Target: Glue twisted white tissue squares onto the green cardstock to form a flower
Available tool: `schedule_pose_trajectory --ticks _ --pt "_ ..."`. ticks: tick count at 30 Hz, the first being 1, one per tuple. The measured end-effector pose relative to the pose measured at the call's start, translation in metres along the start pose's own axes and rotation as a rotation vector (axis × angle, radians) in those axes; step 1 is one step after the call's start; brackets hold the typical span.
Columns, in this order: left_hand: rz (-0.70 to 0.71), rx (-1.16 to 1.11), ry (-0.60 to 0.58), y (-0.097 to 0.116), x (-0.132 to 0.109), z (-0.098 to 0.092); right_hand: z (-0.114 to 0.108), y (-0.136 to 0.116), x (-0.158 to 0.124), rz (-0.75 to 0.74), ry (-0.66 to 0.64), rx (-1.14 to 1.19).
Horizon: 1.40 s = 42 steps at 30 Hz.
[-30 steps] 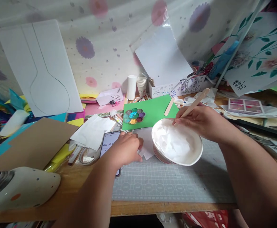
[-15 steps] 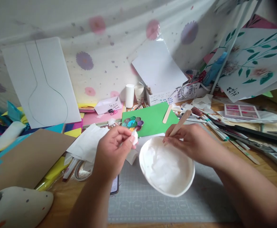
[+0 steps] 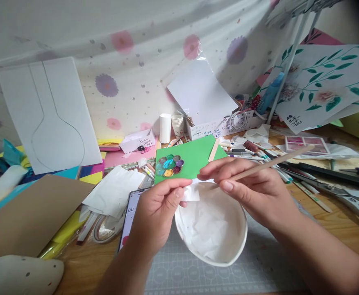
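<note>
Between the thumb and fingers of my left hand [image 3: 157, 213] is a small piece of white tissue [image 3: 192, 193], over the left rim of a white bowl [image 3: 244, 233]. My right hand [image 3: 247, 184] is closed on a flat wooden craft stick [image 3: 274, 163], tilted up to the right above the bowl's far right rim. Crumpled white tissue [image 3: 212, 229] lines the inside of the bowl, which stands on a grey cutting mat [image 3: 179, 274]. The two hands are close together but apart.
Beyond the bowl lies green card [image 3: 194, 153] with a paint palette [image 3: 169, 165] and another craft stick [image 3: 213, 150]. A phone [image 3: 130, 209] and stacked tissues [image 3: 113, 190] are at left. Markers and scissors [image 3: 336, 189] crowd the right side. Paper cups [image 3: 178, 125] stand behind.
My right hand has lifted the craft stick out of the bowl and tipped it rightward. The tissue in my left hand has moved right, over the bowl's edge. More of the phone shows.
</note>
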<state>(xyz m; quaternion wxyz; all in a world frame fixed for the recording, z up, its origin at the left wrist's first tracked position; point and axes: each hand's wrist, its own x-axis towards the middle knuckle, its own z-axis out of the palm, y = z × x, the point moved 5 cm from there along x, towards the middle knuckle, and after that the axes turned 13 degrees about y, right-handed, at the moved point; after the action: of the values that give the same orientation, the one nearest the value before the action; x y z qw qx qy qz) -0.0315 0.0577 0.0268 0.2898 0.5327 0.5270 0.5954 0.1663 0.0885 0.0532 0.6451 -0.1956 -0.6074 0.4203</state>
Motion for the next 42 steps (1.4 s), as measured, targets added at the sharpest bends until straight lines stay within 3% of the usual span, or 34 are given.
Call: schedule_pose_trajectory --ticks 6,12,19,23,30,36,42 --pt "0.007 -0.012 -0.025 0.003 -0.004 0.003 0.005 -0.005 0.0 -0.114 -0.014 -0.071" --pt "-0.01 -0.122 -0.157 0.007 -0.003 0.008 0.002 -0.002 -0.001 -0.1 0.025 -0.092" --pt "-0.116 -0.199 -0.075 0.0 -0.007 0.009 0.003 -0.007 -0.004 -0.104 0.01 -0.102" --pt "-0.091 -0.284 -0.073 0.001 -0.009 0.01 0.005 -0.008 -0.005 -0.078 -0.034 -0.063" --pt "-0.073 -0.23 -0.004 0.004 -0.008 0.01 0.006 -0.008 -0.004 -0.038 -0.065 0.057" --pt "-0.044 -0.188 -0.035 0.002 -0.009 0.01 0.0 -0.008 -0.006 -0.024 0.028 0.081" --pt "-0.007 -0.283 -0.119 0.009 -0.01 0.014 0.003 -0.01 -0.006 -0.023 0.005 0.084"
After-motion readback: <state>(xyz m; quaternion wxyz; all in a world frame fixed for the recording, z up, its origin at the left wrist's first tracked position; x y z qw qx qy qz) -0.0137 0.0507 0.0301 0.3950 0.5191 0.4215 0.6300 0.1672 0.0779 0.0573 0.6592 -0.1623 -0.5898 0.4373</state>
